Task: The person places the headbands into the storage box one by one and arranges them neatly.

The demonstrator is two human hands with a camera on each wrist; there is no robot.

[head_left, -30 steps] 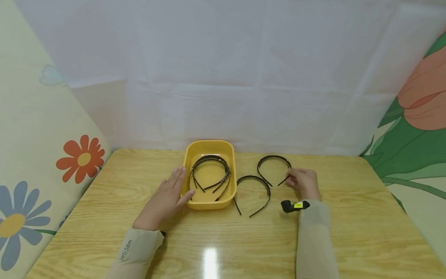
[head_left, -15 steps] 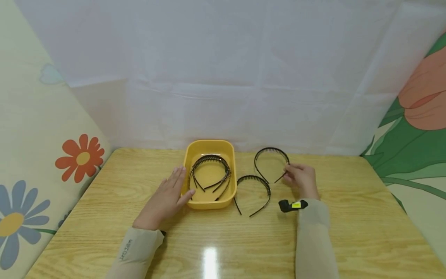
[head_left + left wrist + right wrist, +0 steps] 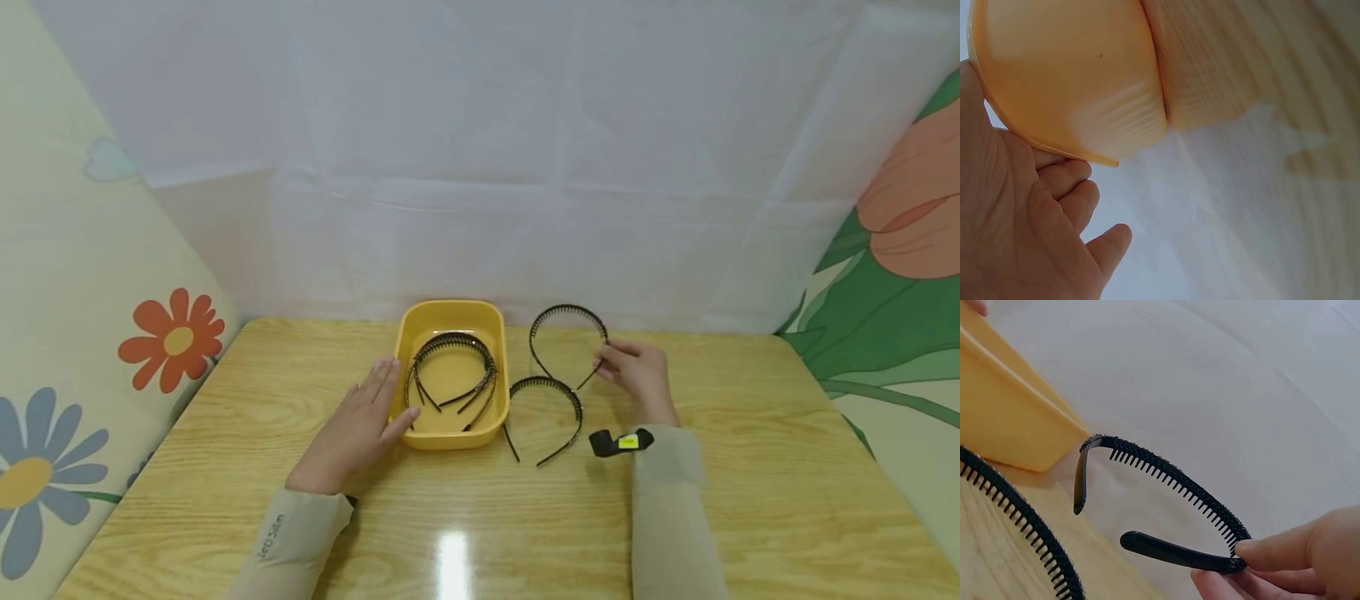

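My right hand (image 3: 637,375) pinches a black toothed headband (image 3: 567,308) by one arm, its curve away from me. In the right wrist view this headband (image 3: 1179,475) is raised off the table, thumb and fingers at its side. A second headband (image 3: 543,381) lies on the table just right of the yellow plastic bin (image 3: 450,440). Inside the bin several black headbands (image 3: 453,340) lie overlapping. My left hand (image 3: 356,429) rests against the bin's left side with fingers straight, thumb over the near rim; the left wrist view shows the fingers along the rim (image 3: 1054,151).
The wood-grain table (image 3: 480,517) carries the bin near its back edge. Behind it hangs a white cloth (image 3: 480,167). Flower-patterned panels (image 3: 75,292) flank the table on both sides.
My right hand has lifted the headband and carried it leftward and away from me, nearer the bin. The left hand and the bin have stayed in place.
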